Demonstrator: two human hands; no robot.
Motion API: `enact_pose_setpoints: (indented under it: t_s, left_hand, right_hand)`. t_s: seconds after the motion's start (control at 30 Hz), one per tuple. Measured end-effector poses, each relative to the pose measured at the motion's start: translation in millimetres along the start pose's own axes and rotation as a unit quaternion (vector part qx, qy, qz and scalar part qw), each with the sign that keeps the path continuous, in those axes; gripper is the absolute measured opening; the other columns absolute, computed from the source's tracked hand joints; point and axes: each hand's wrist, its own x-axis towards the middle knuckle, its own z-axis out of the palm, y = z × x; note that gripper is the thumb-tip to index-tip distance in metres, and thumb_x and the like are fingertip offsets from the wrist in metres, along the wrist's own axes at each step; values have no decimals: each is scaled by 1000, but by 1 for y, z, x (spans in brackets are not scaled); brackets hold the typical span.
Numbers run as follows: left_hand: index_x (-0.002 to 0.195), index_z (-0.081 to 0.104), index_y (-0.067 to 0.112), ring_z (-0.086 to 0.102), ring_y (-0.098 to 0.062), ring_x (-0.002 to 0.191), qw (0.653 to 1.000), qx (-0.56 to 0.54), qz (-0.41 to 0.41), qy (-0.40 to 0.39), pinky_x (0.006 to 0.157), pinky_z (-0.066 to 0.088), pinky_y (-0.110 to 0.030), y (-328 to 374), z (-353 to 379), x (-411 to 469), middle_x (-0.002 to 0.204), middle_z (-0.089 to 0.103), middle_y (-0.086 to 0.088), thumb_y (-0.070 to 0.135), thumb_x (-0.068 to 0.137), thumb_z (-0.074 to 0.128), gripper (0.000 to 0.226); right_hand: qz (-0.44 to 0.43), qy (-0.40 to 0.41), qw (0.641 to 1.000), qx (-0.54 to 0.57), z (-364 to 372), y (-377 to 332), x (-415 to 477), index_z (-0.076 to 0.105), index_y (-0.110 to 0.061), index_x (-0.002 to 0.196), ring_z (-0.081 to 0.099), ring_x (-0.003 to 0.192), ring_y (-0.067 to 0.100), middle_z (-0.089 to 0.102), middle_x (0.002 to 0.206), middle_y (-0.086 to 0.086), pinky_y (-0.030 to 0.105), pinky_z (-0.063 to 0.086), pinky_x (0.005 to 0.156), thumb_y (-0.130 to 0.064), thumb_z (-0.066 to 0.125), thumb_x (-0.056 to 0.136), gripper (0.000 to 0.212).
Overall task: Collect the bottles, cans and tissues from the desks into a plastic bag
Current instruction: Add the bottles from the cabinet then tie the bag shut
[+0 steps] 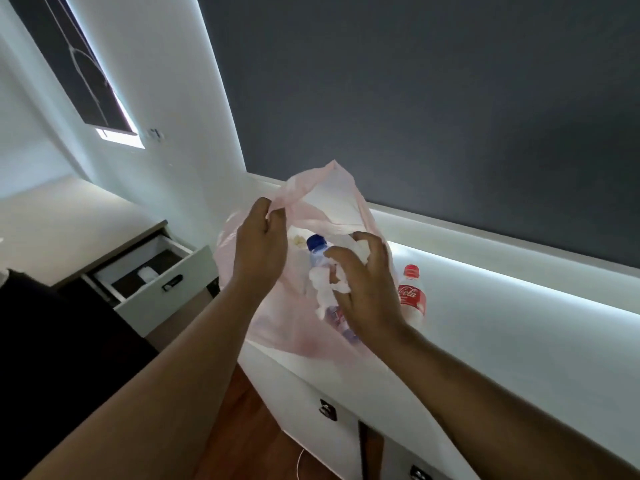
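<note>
We see a long white surface (pixel 519 334) running along a dark grey wall (pixel 415 98), with a strip of cold light (pixel 519 275) glowing where the two meet and washing over the top. At the left end of the surface sits a thin pink plastic bag (pixel 332 192), its mouth lifted and spread. The left hand (pixel 259 251) pinches the near rim of the bag between thumb and curled fingers and holds it up. The right hand (pixel 363 292) is over the opening, fingers curled round a crumpled white tissue (pixel 360 244). Through the mouth we make out a clear bottle with a blue cap (pixel 317 249) lying inside among more white tissue. Just beside the bag on the right, partly behind the right hand, a cola bottle (pixel 412 292) with a red cap and red label rests on the surface; we cannot tell whether it touches the bag. Below the top, white cabinet fronts carry small metal latches (pixel 327 408). To the left, well apart, a lower unit has a drawer (pixel 162 282) pulled open, with a white front, a dark handle and something pale inside. The floor (pixel 249 427) between them is reddish wood. High on the left, a dark blind (pixel 69 64) covers a window, with bright light at its edges.
</note>
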Motion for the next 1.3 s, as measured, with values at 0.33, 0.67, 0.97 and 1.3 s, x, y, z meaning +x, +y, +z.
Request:
enact_pose_setpoints:
  t_s: [0.33, 0.67, 0.97, 1.3]
  left_hand:
    - [91, 48, 20, 53, -8, 72, 999, -20, 12, 26, 61, 41, -15, -11, -45, 12, 80, 54, 4, 29, 105, 33, 22]
    - [99, 51, 22, 55, -9, 76, 999, -19, 45, -13, 65, 44, -18, -25, -36, 22, 83, 55, 9, 31, 106, 32, 22]
    - [100, 53, 18, 58, -27, 86, 999, -2, 45, -25, 83, 53, -44, -41, -4, 29, 90, 57, -3, 34, 104, 33, 26]
    - [100, 53, 20, 57, -26, 87, 998, -2, 39, -43, 82, 51, -42, -44, 0, 30, 90, 58, -3, 32, 104, 33, 24]
  right_hand:
    - [-68, -151, 931, -326, 89, 24, 72, 32, -39, 144, 25, 136, 45, 25, 151, 21, 55, 39, 104, -55, 61, 82, 71]
    - [-20, -224, 904, -364, 52, 23, 75, 6, -42, 151, 5, 148, 37, 10, 162, 10, 53, 14, 116, -85, 38, 73, 95]
    - [-12, 242, 890, -387, -55, 64, 11, 61, -14, 107, 57, 98, 27, 63, 109, 10, 41, 52, 84, -38, 50, 96, 28]
    - [472, -27, 876, -91, -37, 111, -49, 31, -22, 142, 58, 105, 29, 55, 129, 11, 45, 51, 92, -56, 65, 77, 81]
